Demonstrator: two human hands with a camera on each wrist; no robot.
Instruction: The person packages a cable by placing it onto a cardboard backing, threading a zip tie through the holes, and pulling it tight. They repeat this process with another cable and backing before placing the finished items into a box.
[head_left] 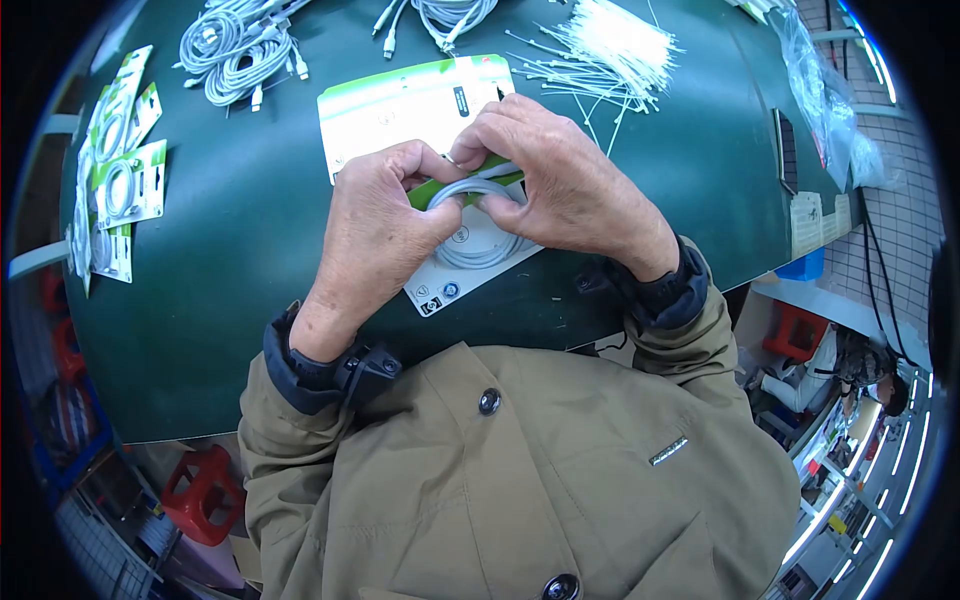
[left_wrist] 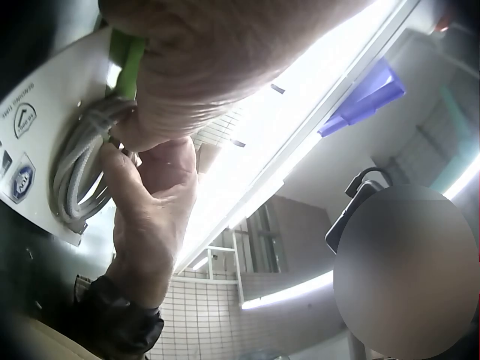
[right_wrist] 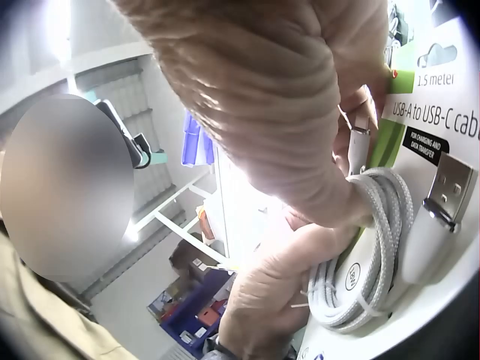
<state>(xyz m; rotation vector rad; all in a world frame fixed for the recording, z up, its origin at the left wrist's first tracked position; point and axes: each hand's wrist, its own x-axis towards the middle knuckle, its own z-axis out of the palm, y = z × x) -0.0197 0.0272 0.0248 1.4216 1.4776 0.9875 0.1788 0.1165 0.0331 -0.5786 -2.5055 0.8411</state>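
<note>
A white braided USB cable lies coiled against a white and green packaging card. My left hand grips the coil from the left, thumb bent over its upper part. From the right, my right hand pinches the same stretch with its thumb and curled fingers. The two hands almost meet above the coil. In the right wrist view, a USB-A plug lies along the card, and a slim white connector shows beside the fingers. Thin white ties band the coil. The fingertips behind the card are hidden.
Another white and green card lies just beyond the hands. Loose white cable ties are heaped at the back right, grey-white cable bundles at the back left. Packaged cables overlap at the left edge; a phone lies far right.
</note>
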